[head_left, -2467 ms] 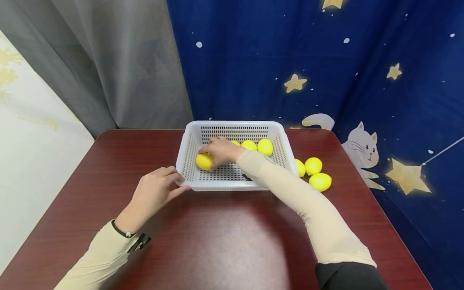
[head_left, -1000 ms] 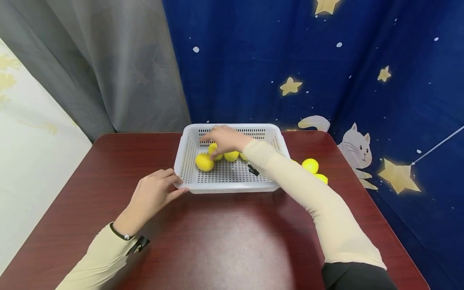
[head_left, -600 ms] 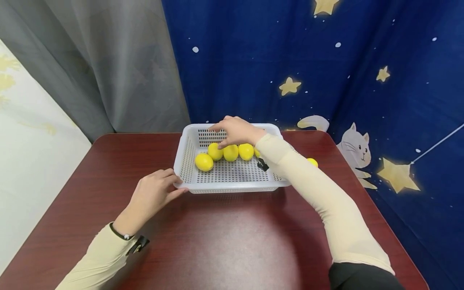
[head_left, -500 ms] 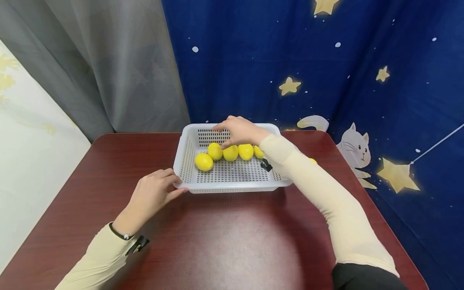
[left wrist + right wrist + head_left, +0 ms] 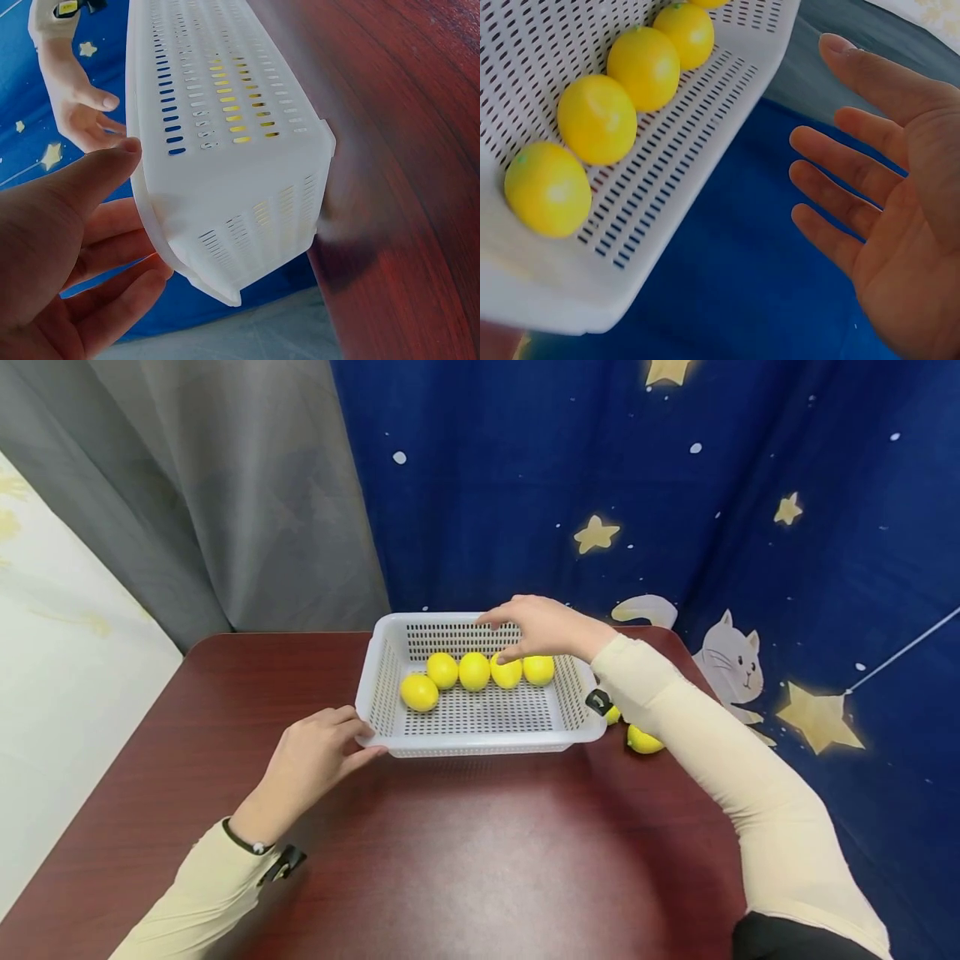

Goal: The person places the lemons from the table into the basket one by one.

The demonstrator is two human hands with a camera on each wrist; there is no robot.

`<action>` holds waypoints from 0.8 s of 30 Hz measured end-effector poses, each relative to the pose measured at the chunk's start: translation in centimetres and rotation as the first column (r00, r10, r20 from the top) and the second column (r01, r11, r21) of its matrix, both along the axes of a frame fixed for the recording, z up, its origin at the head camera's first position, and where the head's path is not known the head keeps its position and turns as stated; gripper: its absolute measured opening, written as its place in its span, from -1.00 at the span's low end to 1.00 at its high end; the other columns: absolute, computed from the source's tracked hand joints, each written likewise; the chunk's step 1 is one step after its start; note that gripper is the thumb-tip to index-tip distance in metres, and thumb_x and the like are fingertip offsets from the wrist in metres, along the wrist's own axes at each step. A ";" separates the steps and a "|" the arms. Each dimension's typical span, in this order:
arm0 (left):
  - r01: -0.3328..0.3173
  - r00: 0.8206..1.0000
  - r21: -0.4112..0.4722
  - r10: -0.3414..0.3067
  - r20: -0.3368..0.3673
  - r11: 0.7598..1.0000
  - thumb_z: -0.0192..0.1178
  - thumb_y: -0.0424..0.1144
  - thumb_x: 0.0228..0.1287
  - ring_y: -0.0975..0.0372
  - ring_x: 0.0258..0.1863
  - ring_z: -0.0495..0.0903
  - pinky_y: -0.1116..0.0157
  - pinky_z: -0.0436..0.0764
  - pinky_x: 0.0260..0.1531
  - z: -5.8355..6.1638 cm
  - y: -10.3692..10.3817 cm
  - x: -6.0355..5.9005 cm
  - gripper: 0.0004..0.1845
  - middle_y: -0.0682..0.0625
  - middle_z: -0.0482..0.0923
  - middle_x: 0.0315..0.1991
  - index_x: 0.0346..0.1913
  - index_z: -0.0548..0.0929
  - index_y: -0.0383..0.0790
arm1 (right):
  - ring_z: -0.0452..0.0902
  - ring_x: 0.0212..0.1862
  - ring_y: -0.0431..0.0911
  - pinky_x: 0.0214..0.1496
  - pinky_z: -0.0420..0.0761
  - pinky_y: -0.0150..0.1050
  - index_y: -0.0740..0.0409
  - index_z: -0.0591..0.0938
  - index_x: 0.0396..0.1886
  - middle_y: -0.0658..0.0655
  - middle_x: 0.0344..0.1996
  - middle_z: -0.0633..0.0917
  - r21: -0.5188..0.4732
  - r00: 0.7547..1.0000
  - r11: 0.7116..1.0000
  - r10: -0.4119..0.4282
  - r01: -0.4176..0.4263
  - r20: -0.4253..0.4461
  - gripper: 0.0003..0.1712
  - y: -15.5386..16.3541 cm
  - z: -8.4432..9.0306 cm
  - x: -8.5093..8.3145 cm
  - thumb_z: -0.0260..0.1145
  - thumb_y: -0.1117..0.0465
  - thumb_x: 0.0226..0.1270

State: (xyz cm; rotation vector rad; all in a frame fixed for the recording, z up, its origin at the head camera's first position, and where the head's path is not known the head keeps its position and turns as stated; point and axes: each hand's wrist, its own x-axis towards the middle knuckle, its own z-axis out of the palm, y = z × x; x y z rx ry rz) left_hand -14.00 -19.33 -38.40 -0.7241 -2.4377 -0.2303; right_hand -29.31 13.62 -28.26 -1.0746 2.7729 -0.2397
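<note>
Five lemons (image 5: pixel 474 672) lay in the white perforated plastic basket (image 5: pixel 480 741), four lined up toward its back, one nearer at left. The left hand (image 5: pixel 318 752) held the near-left corner between thumb and fingers; the right hand (image 5: pixel 551 625) hung near the far rim, fingers loosely parted, holding nothing. Other lemons (image 5: pixel 643 741) showed on the reddish-brown table (image 5: pixel 480 860).

Indoors, kind unclear: starry curtain (image 5: pixel 645 468), table (image 5: pixel 480 843).
</note>
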 end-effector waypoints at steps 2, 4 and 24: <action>0.001 1.000 0.000 -0.001 0.000 1.000 0.57 -0.02 -0.15 0.30 -0.54 0.46 0.28 0.52 -0.56 0.0 0.0 0.0 -0.69 0.11 0.58 -0.49 -0.43 0.72 -0.12 | 0.44 0.28 -0.04 0.36 0.44 0.02 -0.18 0.44 0.40 -0.03 0.19 0.65 -0.002 1.000 1.000 -0.015 0.015 -0.007 -0.24 0.8 0.3 0.3 0.44 -0.12 0.19; 0.003 1.000 0.000 -0.003 0.000 1.000 0.56 -0.03 -0.14 0.30 -0.54 0.46 0.27 0.53 -0.55 0.0 0.0 0.0 -0.70 0.10 0.58 -0.49 -0.43 0.72 -0.12 | 0.45 0.27 -0.02 0.36 0.44 0.03 -0.17 0.45 0.39 -0.03 0.19 0.65 0.001 0.999 0.999 -0.033 0.033 -0.010 -0.25 1.5 0.5 0.6 0.45 -0.12 0.19; 0.007 1.000 0.014 -0.007 -0.002 1.000 0.56 -0.03 -0.14 0.30 -0.54 0.45 0.27 0.53 -0.57 -0.1 -0.2 0.0 -0.71 0.11 0.58 -0.49 -0.44 0.71 -0.11 | 0.49 0.15 0.01 0.16 0.56 0.01 -0.16 0.51 0.34 0.03 0.15 0.65 -0.030 0.992 0.992 -0.123 0.122 -0.027 -0.30 6.2 1.4 2.7 0.45 -0.10 0.19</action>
